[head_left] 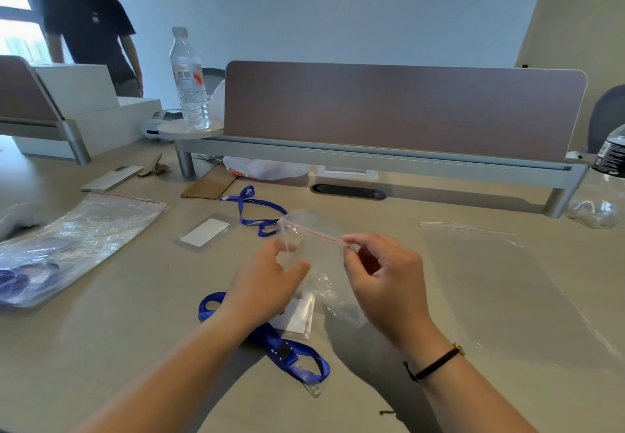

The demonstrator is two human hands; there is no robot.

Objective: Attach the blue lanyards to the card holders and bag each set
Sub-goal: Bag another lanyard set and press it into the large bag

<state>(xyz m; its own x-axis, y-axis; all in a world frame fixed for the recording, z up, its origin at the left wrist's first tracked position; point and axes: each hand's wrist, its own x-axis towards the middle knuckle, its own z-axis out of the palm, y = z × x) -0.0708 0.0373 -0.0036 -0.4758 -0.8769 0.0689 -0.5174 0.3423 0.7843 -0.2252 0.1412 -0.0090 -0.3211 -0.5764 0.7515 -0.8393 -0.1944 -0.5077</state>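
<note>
Between both hands, clear zip bag (318,229), red seal line, mouth open

Office, open-plan shared workstation. A long beige desk (135,314) is filling the lower frame, with a mauve fabric privacy divider (402,108) on a grey metal rail running across the centre and a second divider (23,91) showing at the left edge. An oval cable grommet (348,192) is sitting in the desktop under the rail. An office chair back (607,118) is peeking in at the right edge. White cabinet units (84,94) are standing upper left, where a person in a dark T-shirt (88,23) is standing by a window (13,10). Plain pale walls behind.
</note>
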